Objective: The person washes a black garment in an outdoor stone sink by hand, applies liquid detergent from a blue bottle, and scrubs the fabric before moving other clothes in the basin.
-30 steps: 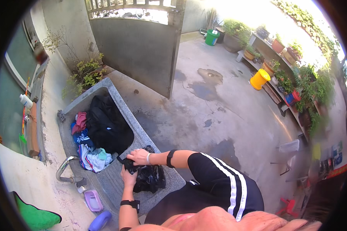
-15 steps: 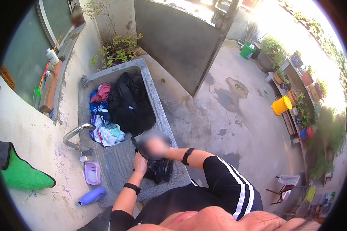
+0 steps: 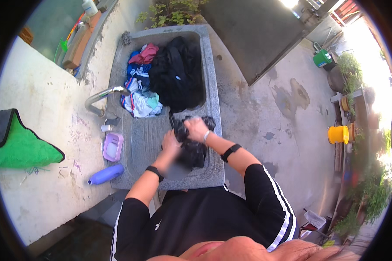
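Observation:
A bunched, shiny black cloth (image 3: 194, 152), wet-looking, lies over the ribbed washboard part of the grey stone sink (image 3: 135, 148), near its right front rim. My right hand (image 3: 197, 129) is closed round its upper folds. My left hand (image 3: 170, 141) is closed at the cloth's left edge, its fingertips partly hidden. A strip of black fabric runs from the bundle toward the basin. In the basin lie a large black garment (image 3: 176, 78), a dark pink cloth (image 3: 146, 54), blue clothing (image 3: 138, 71) and a white garment (image 3: 139, 102). A blurred patch covers part of the bundle.
A metal faucet (image 3: 102, 101) curves over the basin's left rim. Along that side are a purple soap dish (image 3: 113, 147) and a blue-purple bottle (image 3: 106, 174). A green cloth (image 3: 28, 145) hangs on the wall. A dark metal gate (image 3: 252, 39) stands beyond the sink.
My right hand has turned and now grips the top of the black bundle. The bundle is bunched higher between my hands. The whole view has shifted, with the sink appearing farther up and right.

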